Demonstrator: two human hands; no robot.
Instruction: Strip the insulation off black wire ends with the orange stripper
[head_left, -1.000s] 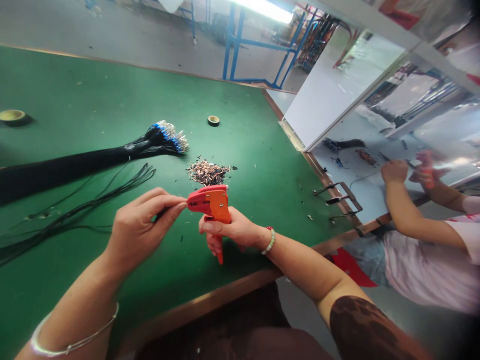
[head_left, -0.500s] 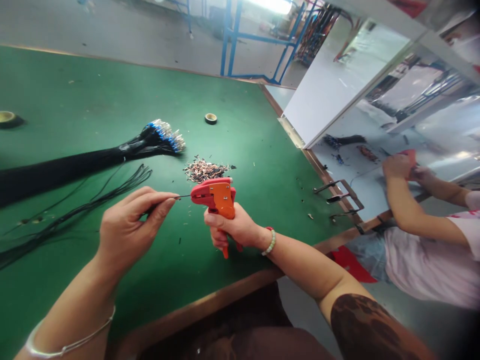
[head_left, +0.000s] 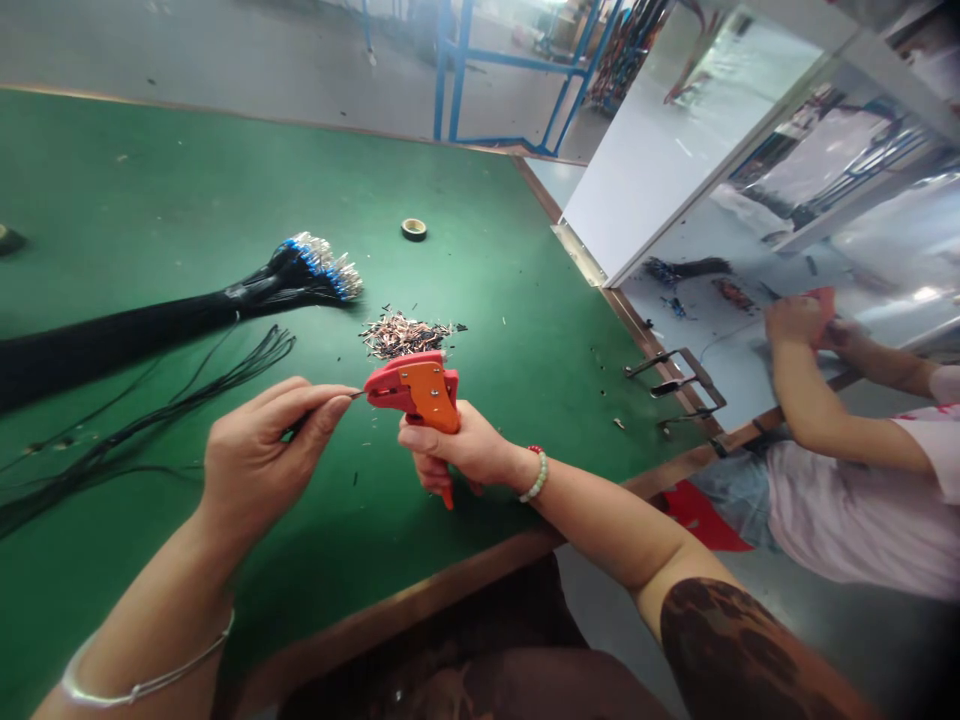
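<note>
Between thumb and forefinger, my left hand [head_left: 262,455] pinches a thin wire [head_left: 358,394] whose end meets the nose of a wire stripper [head_left: 420,390]. My right hand [head_left: 457,450] is wrapped round the grips of this red and orange pistol-shaped tool. Just behind the tool lies a heap of wire offcuts [head_left: 405,335], copper and black. To the left, loose black wires [head_left: 187,405] stretch over the green table [head_left: 480,270]. Beyond them is a thick bundle of black wires [head_left: 150,325] with blue and silver terminals [head_left: 324,268] at its end.
A tape roll [head_left: 413,230] lies behind the offcuts, and part of another dark roll [head_left: 9,240] shows at the left edge. A metal clamp [head_left: 679,385] sits on the table's right edge. Past a white panel [head_left: 682,140], a co-worker's hands [head_left: 806,320] hold a red tool.
The wire stripper and my right hand have shifted slightly left, closer to my left fingers. Less of the wire shows between fingers and tool. The view has also shifted a little.
</note>
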